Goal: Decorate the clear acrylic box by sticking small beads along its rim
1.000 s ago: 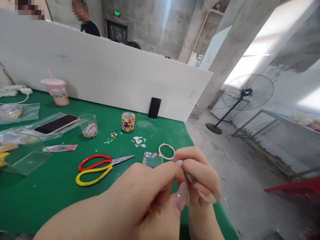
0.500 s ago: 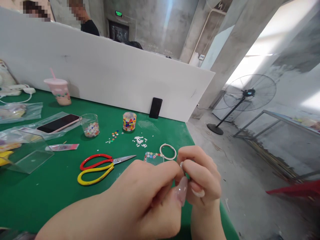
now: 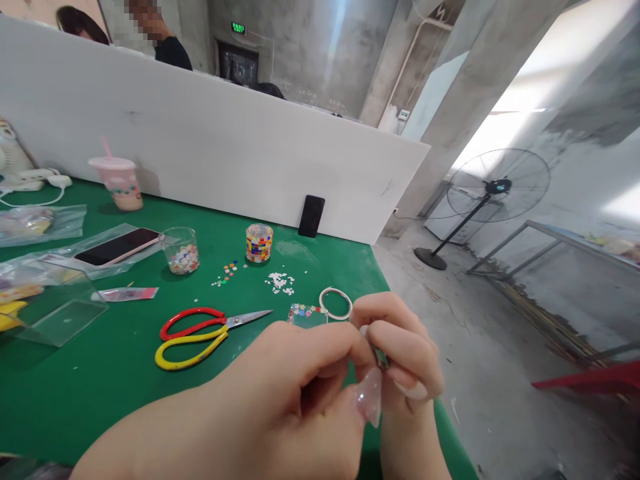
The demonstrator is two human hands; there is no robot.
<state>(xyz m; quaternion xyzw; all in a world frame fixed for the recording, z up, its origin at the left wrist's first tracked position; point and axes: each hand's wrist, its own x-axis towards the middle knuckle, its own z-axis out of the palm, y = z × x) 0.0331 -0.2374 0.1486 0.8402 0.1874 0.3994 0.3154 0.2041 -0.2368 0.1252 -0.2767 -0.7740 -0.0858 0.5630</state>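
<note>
My left hand [image 3: 305, 393] and my right hand [image 3: 400, 353] meet over the table's front right part, fingertips touching. Both are closed in a pinch around something small; a dark sliver shows between them, too hidden to name. Just beyond my knuckles lies a clear square piece [image 3: 310, 317] edged with small coloured bits, partly covered by my left hand. A white ring [image 3: 336, 304], perhaps a roll of tape, lies flat beside it. Left of my hands rest scissors [image 3: 215, 333] with one red and one yellow handle, blades pointing right.
On the green table [image 3: 120, 393] stand a bead cup [image 3: 183, 257], a mosaic-covered jar [image 3: 259, 243] and a pink drink cup [image 3: 120, 183]. White chips [image 3: 280, 283] lie loose. One phone [image 3: 117, 247] lies flat; another [image 3: 311, 216] leans on the white partition [image 3: 240, 147]. People are behind it.
My fingertips have shifted slightly, my left thumb moving a little right and down, with the dark sliver showing more. Behind the partition, the people have moved slightly. The table things have stayed put.
</note>
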